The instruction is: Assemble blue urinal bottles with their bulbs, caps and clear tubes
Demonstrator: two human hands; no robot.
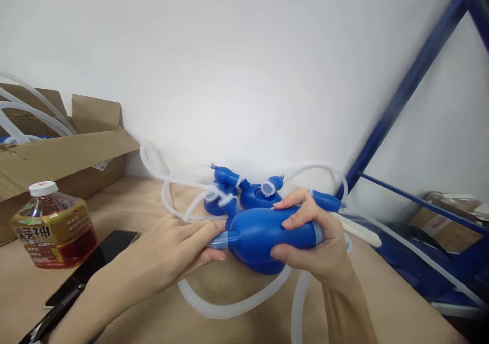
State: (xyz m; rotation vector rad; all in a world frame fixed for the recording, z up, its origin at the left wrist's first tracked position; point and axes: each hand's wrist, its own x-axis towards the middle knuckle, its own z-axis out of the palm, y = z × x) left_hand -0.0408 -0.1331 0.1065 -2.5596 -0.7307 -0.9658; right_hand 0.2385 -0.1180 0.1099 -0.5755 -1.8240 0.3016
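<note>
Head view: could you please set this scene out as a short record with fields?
Left hand: grips the clear connector at one end of the blue bulb
Right hand: wraps around the other end of the blue bulb
Behind the bulb: more blue parts
Tubing: white tube curving below the bulb
Person's left: open carton, capped bottle, black phone
Person's right: blue metal frame
Surface: brown tabletop

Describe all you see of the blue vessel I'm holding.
The blue vessel looks smooth, opaque, rounded and rubbery or plastic. Held sideways over the table, it has a translucent fitting at picture left and a pale ring at right. The left grip pinches the fitting; the right grip wraps the ringed end.
</note>
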